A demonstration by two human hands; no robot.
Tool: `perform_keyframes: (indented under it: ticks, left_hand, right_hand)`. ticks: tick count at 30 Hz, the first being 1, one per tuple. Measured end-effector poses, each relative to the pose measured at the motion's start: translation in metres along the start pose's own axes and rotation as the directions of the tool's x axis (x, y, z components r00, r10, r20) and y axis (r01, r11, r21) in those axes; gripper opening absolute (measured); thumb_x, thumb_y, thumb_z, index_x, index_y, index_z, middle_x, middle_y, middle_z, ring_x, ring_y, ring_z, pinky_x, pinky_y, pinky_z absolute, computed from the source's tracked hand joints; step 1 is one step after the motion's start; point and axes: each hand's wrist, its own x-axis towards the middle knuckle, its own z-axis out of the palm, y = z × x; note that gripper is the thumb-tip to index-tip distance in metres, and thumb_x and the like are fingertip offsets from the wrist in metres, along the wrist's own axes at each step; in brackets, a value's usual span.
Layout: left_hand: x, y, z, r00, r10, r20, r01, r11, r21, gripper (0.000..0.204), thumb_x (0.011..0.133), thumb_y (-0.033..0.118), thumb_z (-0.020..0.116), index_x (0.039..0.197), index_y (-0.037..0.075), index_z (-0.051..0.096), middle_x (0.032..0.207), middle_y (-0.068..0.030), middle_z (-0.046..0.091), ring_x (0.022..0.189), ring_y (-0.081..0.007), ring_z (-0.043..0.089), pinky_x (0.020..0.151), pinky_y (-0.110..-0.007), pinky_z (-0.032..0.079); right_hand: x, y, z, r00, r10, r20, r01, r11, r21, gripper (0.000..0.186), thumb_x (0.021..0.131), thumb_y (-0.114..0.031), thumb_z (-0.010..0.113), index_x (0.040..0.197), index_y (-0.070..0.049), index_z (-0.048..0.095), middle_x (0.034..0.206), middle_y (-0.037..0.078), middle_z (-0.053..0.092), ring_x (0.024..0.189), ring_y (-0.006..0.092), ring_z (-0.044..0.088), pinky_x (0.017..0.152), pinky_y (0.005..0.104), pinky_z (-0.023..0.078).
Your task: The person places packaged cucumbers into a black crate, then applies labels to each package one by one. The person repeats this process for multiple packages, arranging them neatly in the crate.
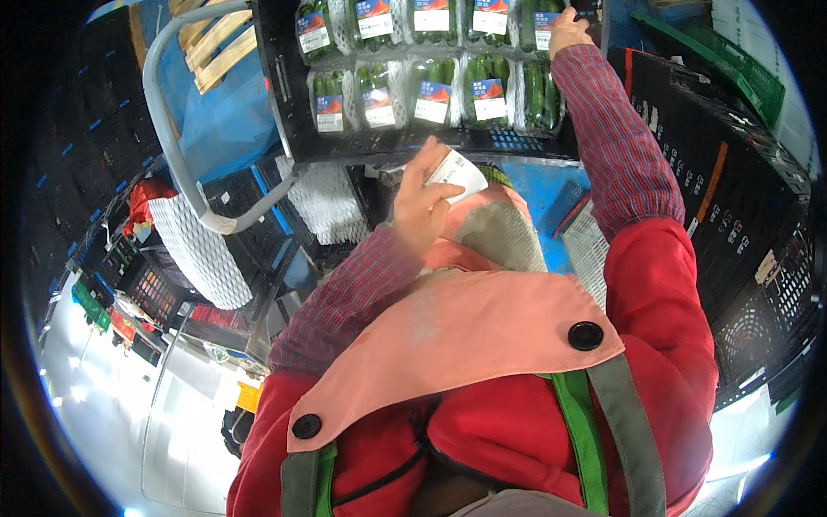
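My left hand grips a small stack of white printed labels just below the black crate. Two rows of wrapped cucumber packs lie in that crate, several with coloured labels and white foam netting between or around them. My right hand reaches to the top right pack, its fingers curled over that pack beside the crate's right side; whatever they hold is hidden.
A grey tubular handle curves left of the crate, near wooden slats. White foam netting hangs at left. Stacked black crates stand at right, a green crate behind them, and more dark crates at far left.
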Motion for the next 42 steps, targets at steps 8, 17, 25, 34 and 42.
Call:
perform_keyframes:
  ticks: [8, 17, 25, 34, 42]
  left_hand:
    - [-0.014, -0.002, -0.016, 0.998, 0.050, -0.044, -0.050, 0.999, 0.002, 0.038, 0.066, -0.023, 0.056, 0.084, 0.004, 0.073, 0.143, -0.0238, 0.041, 0.140, -0.0404, 0.037, 0.113, -0.047, 0.036]
    - [-0.028, 0.016, -0.027, 0.964, -0.152, -0.218, 0.173, 0.982, 0.081, 0.040, 0.074, -0.016, 0.066, 0.109, 0.003, 0.070, 0.146, -0.0212, 0.039, 0.130, -0.0289, 0.050, 0.099, -0.038, 0.049]
    - [-0.032, -0.021, -0.028, 0.963, -0.268, 0.011, 0.267, 0.952, -0.151, 0.024, 0.085, -0.012, 0.064, 0.105, 0.000, 0.069, 0.100, -0.0077, 0.069, 0.093, -0.0131, 0.064, 0.083, -0.027, 0.052]
    - [-0.024, -0.013, -0.012, 0.726, -0.659, 0.199, 0.682, 0.649, -0.337, 0.011, 0.095, 0.007, 0.062, 0.096, -0.002, 0.069, 0.080, -0.0010, 0.068, 0.073, -0.0069, 0.064, 0.062, -0.022, 0.052]
    - [-0.036, -0.022, -0.016, 0.702, -0.571, 0.425, 0.311, 0.783, 0.538, 0.037, 0.085, 0.037, 0.068, 0.087, 0.000, 0.072, 0.081, -0.0261, 0.065, 0.077, -0.0426, 0.064, 0.069, -0.048, 0.050]
  right_hand:
    - [-0.169, -0.044, -0.075, 0.817, -0.485, 0.312, 0.020, 0.564, 0.825, 0.044, 0.090, -0.024, 0.070, 0.126, -0.002, 0.055, 0.106, 0.021, 0.069, 0.101, 0.0305, 0.067, 0.087, 0.0387, 0.053]
    - [-0.269, -0.069, -0.119, 0.509, -0.622, 0.595, -0.692, 0.115, 0.713, 0.058, 0.087, -0.005, 0.073, 0.137, 0.002, 0.046, 0.101, 0.006, 0.066, 0.096, 0.0123, 0.063, 0.084, 0.0285, 0.052]
    - [-0.285, -0.061, -0.109, 0.584, -0.586, 0.562, -0.619, 0.127, 0.775, 0.046, 0.086, -0.003, 0.072, 0.129, 0.000, 0.056, 0.106, 0.004, 0.066, 0.098, 0.0092, 0.061, 0.084, 0.0264, 0.051]
    - [-0.277, -0.049, -0.089, 0.863, -0.418, 0.285, -0.274, 0.086, 0.958, 0.014, 0.093, -0.007, 0.065, 0.106, -0.002, 0.069, 0.092, 0.001, 0.064, 0.084, 0.0098, 0.060, 0.078, 0.0259, 0.050]
    - [-0.161, 0.034, 0.019, 0.970, 0.170, 0.176, -0.238, 0.491, 0.838, 0.015, 0.091, -0.009, 0.066, 0.103, 0.000, 0.068, 0.089, 0.011, 0.073, 0.081, 0.0139, 0.067, 0.075, 0.0305, 0.053]
